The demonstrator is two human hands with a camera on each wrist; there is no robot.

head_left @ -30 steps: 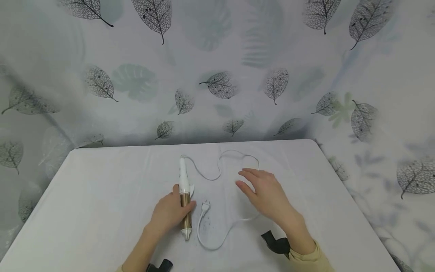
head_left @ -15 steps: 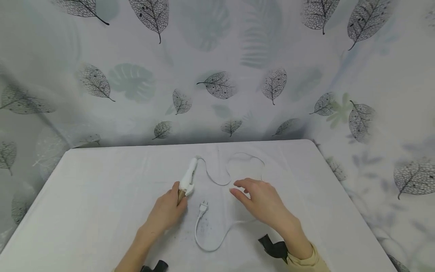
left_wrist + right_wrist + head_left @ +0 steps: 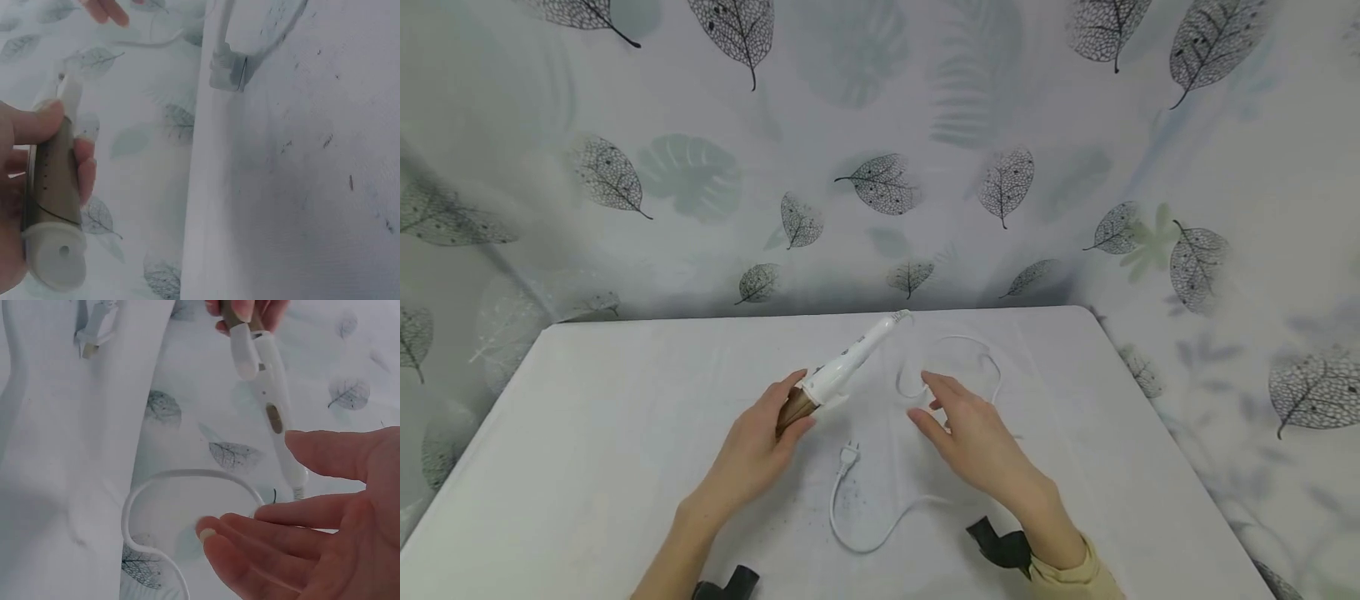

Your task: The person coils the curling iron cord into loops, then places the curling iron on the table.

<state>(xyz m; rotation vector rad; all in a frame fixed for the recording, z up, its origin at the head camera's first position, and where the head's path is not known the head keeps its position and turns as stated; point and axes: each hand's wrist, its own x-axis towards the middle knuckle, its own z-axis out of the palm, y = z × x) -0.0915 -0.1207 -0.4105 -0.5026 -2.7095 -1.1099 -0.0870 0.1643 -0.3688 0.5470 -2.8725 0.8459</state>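
A curling iron [image 3: 850, 360] with a white handle and a gold-brown barrel is tilted up toward the right. My left hand [image 3: 751, 446] grips it round the barrel, thumb on one side and fingers on the other, as the left wrist view shows [image 3: 55, 169]. In the right wrist view its handle [image 3: 275, 412] carries a brown oval button and a white clamp lever. My right hand [image 3: 977, 433] hovers to the right of the handle, fingers loosely extended and apart from it. The white cord [image 3: 187, 474] runs from the handle's end past my right hand.
The cord's two-pin plug [image 3: 849, 456] lies on the white table [image 3: 587, 467] in front of the hands. Dark specks dot the cloth near it. Behind the table hangs a leaf-patterned curtain [image 3: 880, 125]. Black wrist mounts [image 3: 1003, 546] sit at the wrists.
My left hand has lifted the curling iron off the table and swung its handle end up and to the right. The cord has shifted with it. My right hand has moved only slightly.
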